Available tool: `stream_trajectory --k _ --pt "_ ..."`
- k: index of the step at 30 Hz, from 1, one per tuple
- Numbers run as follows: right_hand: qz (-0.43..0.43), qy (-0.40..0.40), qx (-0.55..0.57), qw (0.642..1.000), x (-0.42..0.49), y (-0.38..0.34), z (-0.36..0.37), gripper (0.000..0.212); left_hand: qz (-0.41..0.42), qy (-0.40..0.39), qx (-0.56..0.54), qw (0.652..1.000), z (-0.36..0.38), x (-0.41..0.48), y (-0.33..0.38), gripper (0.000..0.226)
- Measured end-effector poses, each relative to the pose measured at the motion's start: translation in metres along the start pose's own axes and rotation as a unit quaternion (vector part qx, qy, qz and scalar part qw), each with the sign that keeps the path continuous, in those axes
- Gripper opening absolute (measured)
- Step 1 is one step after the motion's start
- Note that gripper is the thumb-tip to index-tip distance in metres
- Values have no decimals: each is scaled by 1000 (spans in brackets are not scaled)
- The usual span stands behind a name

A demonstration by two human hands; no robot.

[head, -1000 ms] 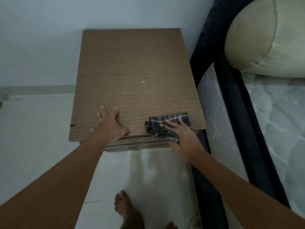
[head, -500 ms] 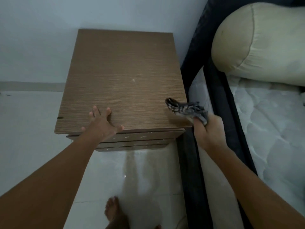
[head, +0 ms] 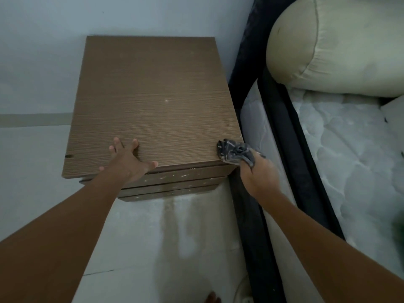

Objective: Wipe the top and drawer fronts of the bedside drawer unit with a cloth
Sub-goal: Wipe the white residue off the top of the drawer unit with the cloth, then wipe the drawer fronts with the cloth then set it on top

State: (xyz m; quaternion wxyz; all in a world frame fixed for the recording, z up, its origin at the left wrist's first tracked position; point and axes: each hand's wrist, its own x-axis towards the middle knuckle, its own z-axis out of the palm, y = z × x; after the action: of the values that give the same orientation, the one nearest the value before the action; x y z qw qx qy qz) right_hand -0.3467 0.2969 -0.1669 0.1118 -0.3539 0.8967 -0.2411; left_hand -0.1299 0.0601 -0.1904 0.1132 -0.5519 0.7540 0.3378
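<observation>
1. Fingers (head: 261, 159) of the right hand (head: 259, 177) are curled tight round a bunched dark striped cloth (head: 234, 150), which sticks out past the knuckles.
2. Take the top as a clock face with 12 at the wall. The cloth hangs at the front right corner, about 4 o'clock. Whether it touches the wood cannot be told.
3. The left hand (head: 129, 164) rests flat at about 7 o'clock. Its fingers are spread and straight on the front edge and hold nothing.
4. Change: one second ago the right hand pressed the cloth flat on the top, just inside that corner. Since then it has gathered the cloth into a wad and carried it off the surface to the corner's edge. The left hand has stayed where it was.
5. Meaning: the stroke across the top looks finished. The wiping hand seems to be heading round to the unit's front or side.
6. The drawer fronts (head: 185, 174), just below the front edge, show pale flecks and look not yet wiped.
7. Farther back, the brown wood-grain top of the drawer unit (head: 153, 90) carries one small pale speck near its centre.
8. At 3 o'clock stands a bed (head: 349, 154) with a quilted mattress. A cream pillow (head: 336, 44) lies beyond it, at about 1 o'clock.
</observation>
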Motion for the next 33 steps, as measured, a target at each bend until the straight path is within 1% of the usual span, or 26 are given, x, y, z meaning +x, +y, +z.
stream_trajectory --k 2,4,5,7,9,12,14,17,19,23,24,27,29,31,33 --pt "15 12 37 999 -23 2 -4 34 5 2 1 1000 0 -1 -1 104" --pt "69 13 101 992 -42 5 -4 20 7 2 -3 1000 0 -2 0 104" --pt "108 21 139 984 -50 5 -3 17 6 4 -4 1000 0 -2 0 103" --pt "185 50 214 958 -62 6 1 23 3 11 -1 1000 0 -3 1 102" --pt "244 77 277 926 -72 1 2 32 2 14 9 1000 0 -3 3 102" --pt "293 97 334 891 -83 -7 1 31 3 7 16 1000 -2 -5 5 102" --pt "301 110 361 876 -88 -10 4 27 -1 8 22 1000 -2 -5 5 102" --pt "279 140 386 868 -87 -11 14 22 8 23 26 999 -1 -5 4 102" --pt "260 172 387 868 -86 -9 27 20 21 35 40 998 1 -11 3 97" --pt "186 246 395 865 -83 -5 57 12 56 79 55 994 7 -15 -5 91" --pt "165 261 404 861 -84 -5 65 17 65 94 58 992 10 -15 -8 90" --pt "115 315 423 842 -79 2 88 33 84 131 68 985 16 -15 -14 89" --pt "77 346 433 829 -75 6 101 27 94 157 62 981 19 -14 -17 90" --pt "41 381 454 804 -72 10 115 17 112 172 37 978 21 -12 -21 93" --pt "5 419 463 782 -70 15 128 23 141 187 -17 972 23 -11 -24 89"
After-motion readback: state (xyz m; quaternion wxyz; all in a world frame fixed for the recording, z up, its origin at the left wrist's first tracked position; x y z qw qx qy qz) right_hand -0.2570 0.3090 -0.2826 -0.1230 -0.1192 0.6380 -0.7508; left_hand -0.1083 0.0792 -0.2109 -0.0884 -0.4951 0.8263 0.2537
